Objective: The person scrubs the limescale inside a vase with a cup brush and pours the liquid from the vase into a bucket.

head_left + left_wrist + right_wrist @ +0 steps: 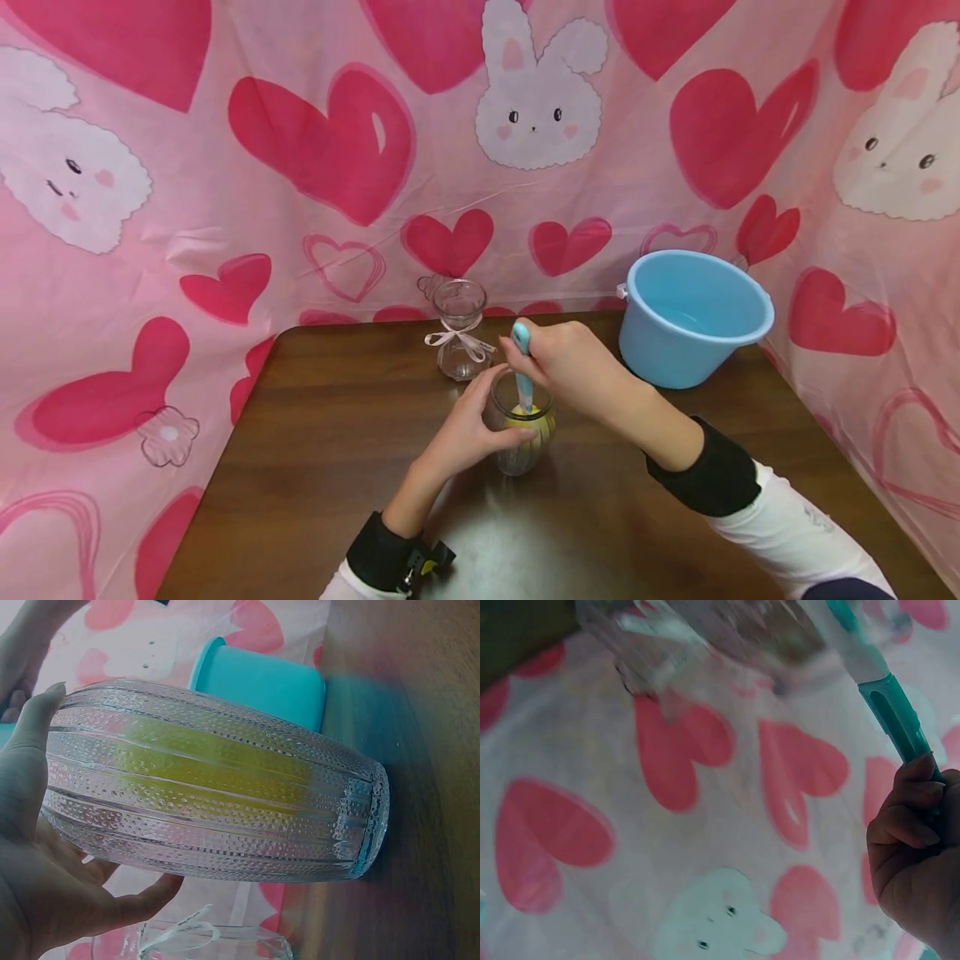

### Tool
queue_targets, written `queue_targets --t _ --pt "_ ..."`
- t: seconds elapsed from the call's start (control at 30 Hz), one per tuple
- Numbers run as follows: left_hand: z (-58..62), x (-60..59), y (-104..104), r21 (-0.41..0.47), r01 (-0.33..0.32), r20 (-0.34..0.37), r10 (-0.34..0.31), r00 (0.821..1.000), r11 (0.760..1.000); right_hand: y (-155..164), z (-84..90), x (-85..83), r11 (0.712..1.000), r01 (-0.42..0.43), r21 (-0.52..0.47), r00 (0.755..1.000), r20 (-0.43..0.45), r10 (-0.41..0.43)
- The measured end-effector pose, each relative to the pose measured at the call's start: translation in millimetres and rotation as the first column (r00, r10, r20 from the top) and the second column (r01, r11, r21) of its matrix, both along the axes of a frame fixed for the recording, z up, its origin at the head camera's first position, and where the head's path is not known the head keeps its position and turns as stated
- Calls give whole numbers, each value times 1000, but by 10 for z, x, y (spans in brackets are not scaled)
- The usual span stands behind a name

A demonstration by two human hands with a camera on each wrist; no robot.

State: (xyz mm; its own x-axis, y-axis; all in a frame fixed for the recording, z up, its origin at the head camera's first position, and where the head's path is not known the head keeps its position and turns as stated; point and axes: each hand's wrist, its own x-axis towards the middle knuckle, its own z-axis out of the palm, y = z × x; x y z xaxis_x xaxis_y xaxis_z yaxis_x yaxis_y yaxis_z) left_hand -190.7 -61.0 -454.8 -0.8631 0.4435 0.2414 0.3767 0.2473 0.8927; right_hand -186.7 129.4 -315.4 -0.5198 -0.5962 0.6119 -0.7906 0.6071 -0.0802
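A ribbed clear glass vase stands on the table at the middle of the head view. My left hand grips it near the top, thumb on the near side and fingers round the far side. In my right hand is the blue handle of a bottle brush, held from above in curled fingers. The brush's yellow sponge head is inside the vase, seen through the dimpled glass in the left wrist view. The right wrist view shows the brush's handle running down from the fist into the blurred vase mouth.
A second clear glass vase with a white ribbon bow stands just behind, to the left. At the back right of the dark wooden table is a light blue bucket. A pink backdrop with hearts and rabbits surrounds the table.
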Motion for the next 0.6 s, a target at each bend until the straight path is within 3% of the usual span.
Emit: queue_targets --t 0.27,0.5,0.6 --pt "-20 -3 0 16 10 4 -10 1000 1000 54 94 -7 998 50 -26 998 31 -49" --pt "-8 -11 0 11 9 -26 -9 1000 1000 14 -30 -58 997 75 10 988 133 -76" --pt "-6 -9 2 12 11 -21 -10 1000 1000 24 12 -47 996 93 5 986 141 -92"
